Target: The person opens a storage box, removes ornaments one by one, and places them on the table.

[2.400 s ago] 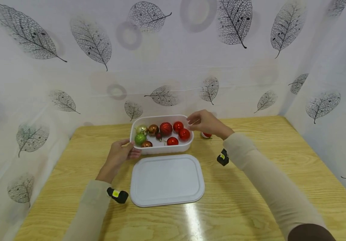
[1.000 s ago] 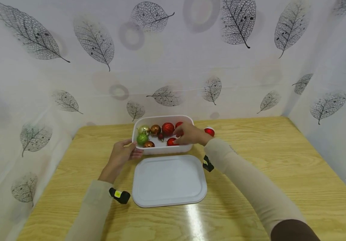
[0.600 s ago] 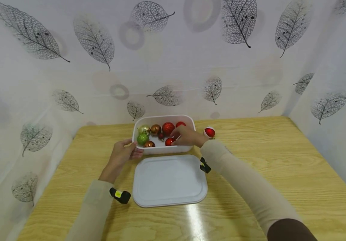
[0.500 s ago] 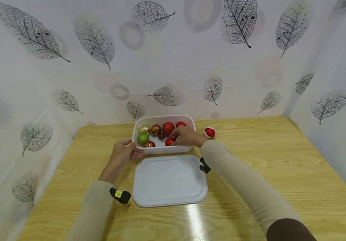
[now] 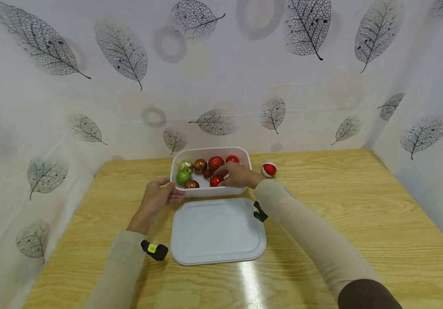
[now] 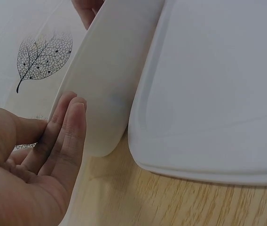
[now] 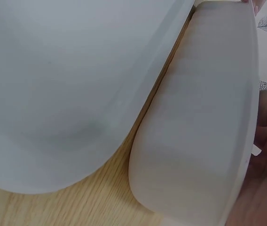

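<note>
A white plastic box holds several Christmas baubles: a gold one, a green one, copper ones and red ones. My left hand grips the box's left front corner; in the left wrist view, thumb and fingers pinch its rim. Reaching over the box's right side, my right hand pinches a glossy red bauble near the front wall between thumb and fingers. That hand covers the box's right end. In the right wrist view the box wall hides most of the fingers.
A white lid lies flat on the wooden table just in front of the box. One red-and-white bauble sits outside the box, right of it. A leaf-patterned curtain stands behind the table.
My right hand has come from beyond the box's right rim down into the box. The front red bauble has shifted slightly left with it. My left hand keeps its grip on the corner.
</note>
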The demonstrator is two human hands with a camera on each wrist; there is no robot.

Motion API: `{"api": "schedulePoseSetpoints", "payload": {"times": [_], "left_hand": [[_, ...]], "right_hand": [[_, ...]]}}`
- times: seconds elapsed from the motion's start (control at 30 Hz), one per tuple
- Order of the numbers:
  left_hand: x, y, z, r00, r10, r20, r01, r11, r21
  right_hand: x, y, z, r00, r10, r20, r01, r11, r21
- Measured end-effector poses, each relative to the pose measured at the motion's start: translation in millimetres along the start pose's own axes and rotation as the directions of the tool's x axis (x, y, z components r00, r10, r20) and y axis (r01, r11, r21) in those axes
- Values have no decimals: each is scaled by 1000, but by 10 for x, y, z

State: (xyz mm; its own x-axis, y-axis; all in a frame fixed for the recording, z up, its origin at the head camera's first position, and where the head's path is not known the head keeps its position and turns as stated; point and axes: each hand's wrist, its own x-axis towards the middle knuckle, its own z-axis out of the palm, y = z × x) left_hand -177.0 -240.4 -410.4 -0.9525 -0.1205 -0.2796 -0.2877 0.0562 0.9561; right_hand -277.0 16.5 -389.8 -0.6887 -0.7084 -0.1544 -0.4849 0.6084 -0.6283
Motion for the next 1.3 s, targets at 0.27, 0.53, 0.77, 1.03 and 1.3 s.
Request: {"api": "schedulePoseSetpoints", "payload": {"times": [0.27,0.53,0.77,1.03,1.3], "left_hand": [[-16,12,4,1000,6,4,-6,1000,7],[-15,15,1,1000,2,4,-2,1000,8],[-12,15,4,1000,-4,-1,4,1000,8],[-16,-2,-2,1000,6,15,-6,1000,1],[-20,10,-6,1000,-2,15,2,1000,0]], "right_hand": [[32,-8,13,1000,16,1,-16,1000,2],[63,-2,27,1000,-13,-6,13,1000,-8],[67,15,37,999,-40,-5,40,999,-19],[36,14,27,999,-32,-17,32,999,7],[38,19,-24,997,-70,-38,69,998,-8]]}}
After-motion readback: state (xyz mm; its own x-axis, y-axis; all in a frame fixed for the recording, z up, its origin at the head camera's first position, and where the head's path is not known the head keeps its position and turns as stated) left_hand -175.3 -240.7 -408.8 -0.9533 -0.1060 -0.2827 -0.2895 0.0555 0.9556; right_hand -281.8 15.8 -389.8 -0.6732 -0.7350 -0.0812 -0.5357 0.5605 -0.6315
